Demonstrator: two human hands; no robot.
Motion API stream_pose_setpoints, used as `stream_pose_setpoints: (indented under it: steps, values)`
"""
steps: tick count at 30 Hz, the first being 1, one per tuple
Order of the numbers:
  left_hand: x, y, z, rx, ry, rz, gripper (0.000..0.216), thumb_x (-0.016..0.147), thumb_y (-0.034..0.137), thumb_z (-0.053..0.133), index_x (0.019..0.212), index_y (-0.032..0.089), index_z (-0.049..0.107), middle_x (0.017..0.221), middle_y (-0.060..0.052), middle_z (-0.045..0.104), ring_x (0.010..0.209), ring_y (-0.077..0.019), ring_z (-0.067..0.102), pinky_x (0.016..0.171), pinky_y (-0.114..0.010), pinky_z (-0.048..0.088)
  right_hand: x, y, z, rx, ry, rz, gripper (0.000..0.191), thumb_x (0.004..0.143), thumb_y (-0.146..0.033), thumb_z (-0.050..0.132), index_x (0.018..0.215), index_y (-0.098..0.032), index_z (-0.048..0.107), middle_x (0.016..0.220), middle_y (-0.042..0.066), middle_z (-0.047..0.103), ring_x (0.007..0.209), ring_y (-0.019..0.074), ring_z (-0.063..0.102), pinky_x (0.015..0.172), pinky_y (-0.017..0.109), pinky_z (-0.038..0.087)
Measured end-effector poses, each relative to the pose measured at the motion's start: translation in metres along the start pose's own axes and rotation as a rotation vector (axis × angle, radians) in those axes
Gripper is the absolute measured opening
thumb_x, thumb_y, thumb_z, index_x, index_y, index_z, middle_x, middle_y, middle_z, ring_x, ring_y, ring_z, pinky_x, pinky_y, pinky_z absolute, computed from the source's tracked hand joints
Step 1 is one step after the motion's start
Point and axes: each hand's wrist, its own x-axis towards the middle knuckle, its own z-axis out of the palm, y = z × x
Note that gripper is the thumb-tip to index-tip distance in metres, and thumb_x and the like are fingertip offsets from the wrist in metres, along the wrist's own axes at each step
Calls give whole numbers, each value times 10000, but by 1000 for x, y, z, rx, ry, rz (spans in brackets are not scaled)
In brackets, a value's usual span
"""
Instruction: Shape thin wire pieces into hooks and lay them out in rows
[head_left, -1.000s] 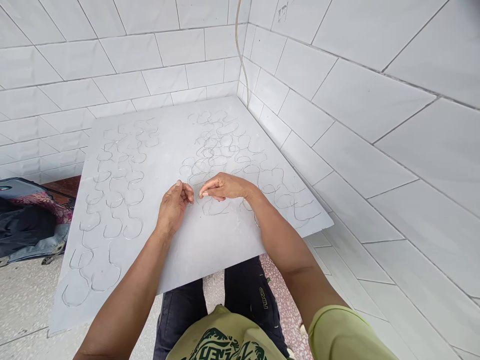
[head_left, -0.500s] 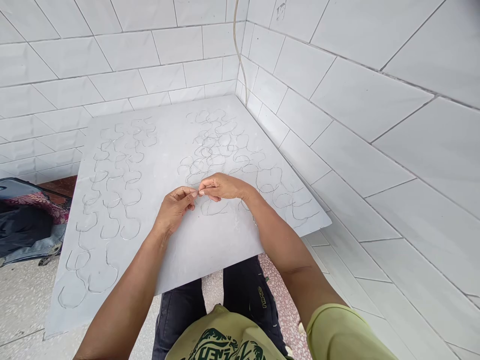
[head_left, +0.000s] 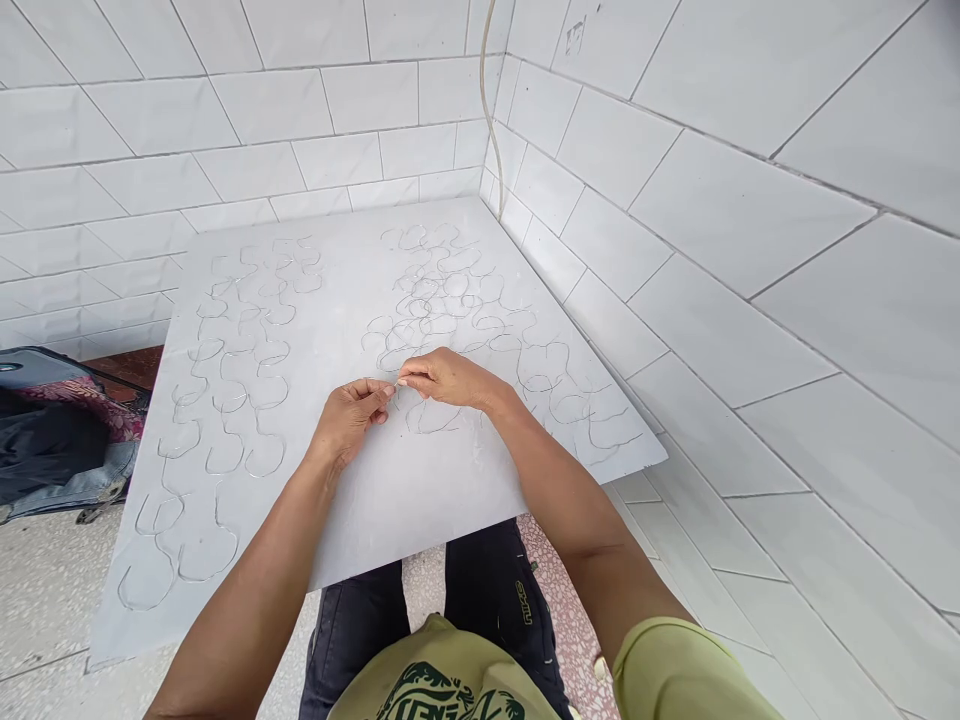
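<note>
Over the near middle of a pale grey board (head_left: pixel 420 505), my left hand (head_left: pixel 351 412) and my right hand (head_left: pixel 456 380) meet fingertip to fingertip. Both pinch closed around a thin wire (head_left: pixel 397 385), most of which the fingers hide. Just beyond and to the right of my right hand lies a loose tangle of bent wires (head_left: pixel 427 300), curled and overlapping. On the board's left side, separate S-shaped wires (head_left: pixel 266 473) lie in rough rows.
White tiled walls border the board at the back and right. A pale cable (head_left: pixel 487 120) hangs in the corner. On the speckled floor (head_left: pixel 45 580) at the left sits a bag (head_left: pixel 67 480) with dark and patterned cloth. My legs are under the board's front edge.
My right hand's fingers have turned and tucked in slightly while both hands keep their pinch. The view has shifted a little; the wires on the board look unchanged.
</note>
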Motion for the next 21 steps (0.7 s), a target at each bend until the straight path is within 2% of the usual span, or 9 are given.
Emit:
stream_pose_setpoints:
  steps: [4, 10, 16, 21]
  values:
    - [0, 1, 1, -123, 25, 13, 216, 702, 267, 916, 742, 126, 756, 756, -29, 600, 659, -99, 490, 589, -266, 421, 6, 7, 11, -182, 111, -158, 342, 1068, -322, 422, 753, -203, 478, 651, -31, 407, 625, 130, 342, 622, 290, 268]
    - [-2, 0, 6, -292, 63, 1, 177, 709, 200, 898, 767, 103, 762, 720, -16, 566, 653, -90, 487, 595, -251, 449, 13, 12, 26, -277, 228, -240, 374, 1100, -335, 361, 766, -208, 471, 685, -12, 415, 661, 147, 356, 642, 296, 273]
    - [-5, 0, 10, -416, 70, -25, 179, 703, 170, 899, 791, 84, 769, 764, -19, 580, 663, -69, 489, 637, -218, 496, 15, 16, 30, -277, 253, -273, 389, 1114, -343, 351, 831, -203, 578, 700, 0, 513, 681, 154, 436, 666, 293, 326]
    - [-6, 3, 9, -384, 79, 0, 183, 703, 176, 903, 786, 93, 762, 765, -19, 586, 667, -76, 499, 627, -222, 498, 14, 14, 26, -213, 270, -271, 297, 1102, -341, 432, 1092, -203, 695, 880, 39, 701, 807, 169, 600, 746, 293, 413]
